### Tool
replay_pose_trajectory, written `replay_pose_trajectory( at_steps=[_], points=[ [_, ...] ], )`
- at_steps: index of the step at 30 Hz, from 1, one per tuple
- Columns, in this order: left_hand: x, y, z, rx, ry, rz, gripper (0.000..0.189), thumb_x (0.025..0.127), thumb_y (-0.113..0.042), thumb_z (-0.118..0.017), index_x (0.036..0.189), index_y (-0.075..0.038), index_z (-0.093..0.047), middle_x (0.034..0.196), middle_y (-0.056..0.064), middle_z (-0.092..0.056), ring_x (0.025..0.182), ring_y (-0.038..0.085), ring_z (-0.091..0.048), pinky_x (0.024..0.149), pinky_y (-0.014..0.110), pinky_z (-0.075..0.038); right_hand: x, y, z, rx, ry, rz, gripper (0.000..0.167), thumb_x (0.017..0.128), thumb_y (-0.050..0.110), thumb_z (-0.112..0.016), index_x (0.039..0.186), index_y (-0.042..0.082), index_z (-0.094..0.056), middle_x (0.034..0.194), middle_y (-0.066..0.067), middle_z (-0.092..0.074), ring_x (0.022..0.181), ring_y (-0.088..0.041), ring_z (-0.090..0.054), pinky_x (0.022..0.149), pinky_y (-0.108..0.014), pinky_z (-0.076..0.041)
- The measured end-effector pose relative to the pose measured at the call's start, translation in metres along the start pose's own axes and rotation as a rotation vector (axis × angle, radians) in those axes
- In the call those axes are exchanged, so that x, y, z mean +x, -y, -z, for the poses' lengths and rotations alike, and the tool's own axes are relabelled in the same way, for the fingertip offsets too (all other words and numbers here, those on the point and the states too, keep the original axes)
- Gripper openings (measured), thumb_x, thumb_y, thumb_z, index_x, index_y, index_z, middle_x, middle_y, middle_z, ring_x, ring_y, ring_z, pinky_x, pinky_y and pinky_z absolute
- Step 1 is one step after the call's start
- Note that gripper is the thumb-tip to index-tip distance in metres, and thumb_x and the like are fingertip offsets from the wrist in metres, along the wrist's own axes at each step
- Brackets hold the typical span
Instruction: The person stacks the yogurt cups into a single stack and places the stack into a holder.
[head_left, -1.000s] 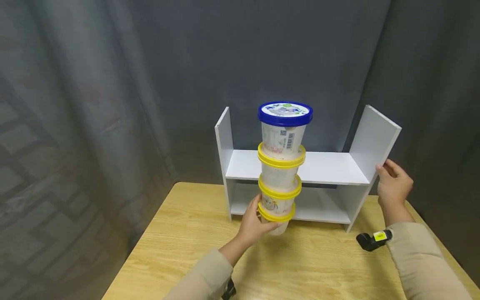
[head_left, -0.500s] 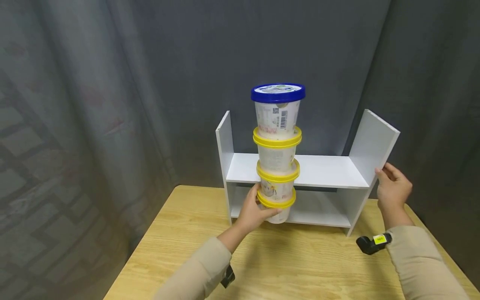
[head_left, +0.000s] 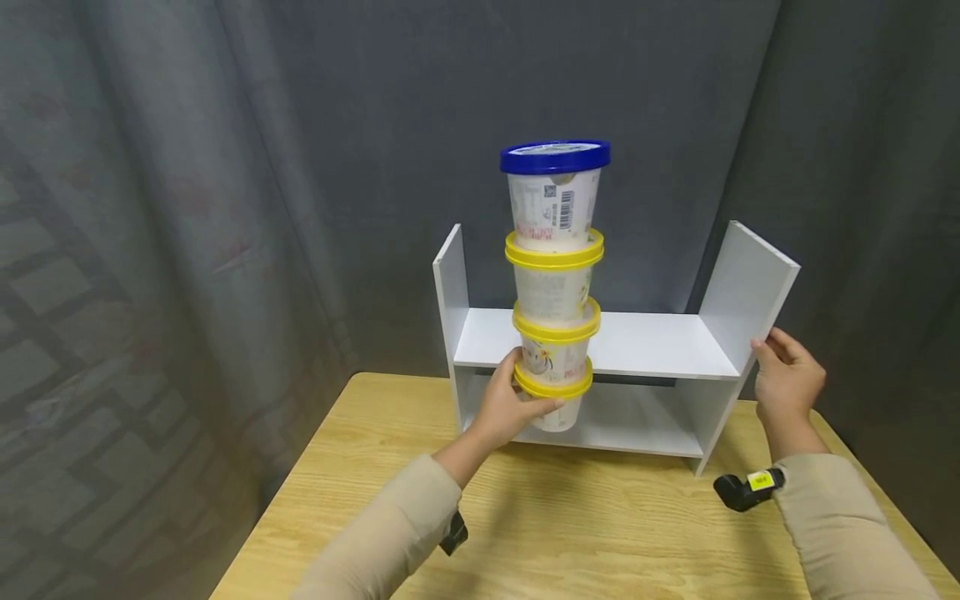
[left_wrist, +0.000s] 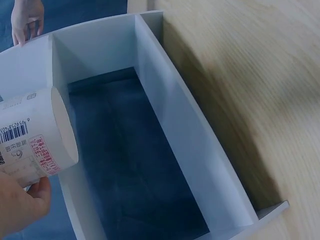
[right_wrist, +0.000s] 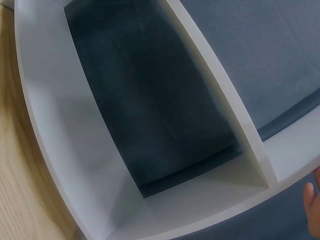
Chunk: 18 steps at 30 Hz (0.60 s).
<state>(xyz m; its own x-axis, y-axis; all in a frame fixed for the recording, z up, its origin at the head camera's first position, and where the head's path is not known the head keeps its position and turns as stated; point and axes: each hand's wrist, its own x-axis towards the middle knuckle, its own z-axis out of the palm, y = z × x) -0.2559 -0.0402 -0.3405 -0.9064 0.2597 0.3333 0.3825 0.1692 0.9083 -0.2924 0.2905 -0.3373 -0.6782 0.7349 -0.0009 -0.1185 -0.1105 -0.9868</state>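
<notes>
A stack of several white paper tubs (head_left: 551, 292) stands upright, raised off the table in front of a white two-tier shelf (head_left: 652, 346). The top tub has a blue lid (head_left: 555, 158); those below wear yellow lids. My left hand (head_left: 504, 408) grips the bottom tub, thumb in front; its far fingers are hidden. In the left wrist view, the bottom tub (left_wrist: 35, 140), with a barcode and red print, is level with the shelf's middle board. My right hand (head_left: 787, 375) pinches the front edge of the shelf's right side panel (head_left: 750, 287).
The shelf stands on a light wooden table (head_left: 585, 517), near its back edge. Its upper tier lies between two tall side panels, with a lower tier beneath. Grey curtains (head_left: 360, 125) hang behind and to the left.
My left hand has lifted the stack higher, and it has straightened from a slight lean. My right hand stays at the shelf's side panel.
</notes>
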Motion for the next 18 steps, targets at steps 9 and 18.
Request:
replay_pose_trajectory(
  at_steps=[9,18],
  points=[
    [0.015,-0.002,0.002,-0.002,0.0,-0.02,0.065,0.065,-0.012,-0.075,0.119,-0.015,-0.04,0.106,-0.008,-0.049,0.095,0.009,-0.049,0.081,0.027,-0.042,0.004,-0.004,-0.006,0.008,-0.004,0.03,0.036,0.08,0.005,-0.058,0.116,0.013,-0.056,0.113,0.001,-0.056,0.098,-0.006,-0.05,0.094,-0.027,-0.032],
    [0.033,0.008,0.001,0.021,-0.018,-0.034,0.069,0.062,-0.021,-0.078,0.12,-0.019,-0.041,0.107,-0.008,-0.048,0.095,0.01,-0.049,0.075,0.027,-0.045,0.005,-0.005,-0.006,0.034,-0.004,0.056,0.036,0.08,0.004,-0.058,0.115,0.009,-0.056,0.113,0.0,-0.056,0.096,-0.004,-0.051,0.093,-0.025,-0.033]
  ],
)
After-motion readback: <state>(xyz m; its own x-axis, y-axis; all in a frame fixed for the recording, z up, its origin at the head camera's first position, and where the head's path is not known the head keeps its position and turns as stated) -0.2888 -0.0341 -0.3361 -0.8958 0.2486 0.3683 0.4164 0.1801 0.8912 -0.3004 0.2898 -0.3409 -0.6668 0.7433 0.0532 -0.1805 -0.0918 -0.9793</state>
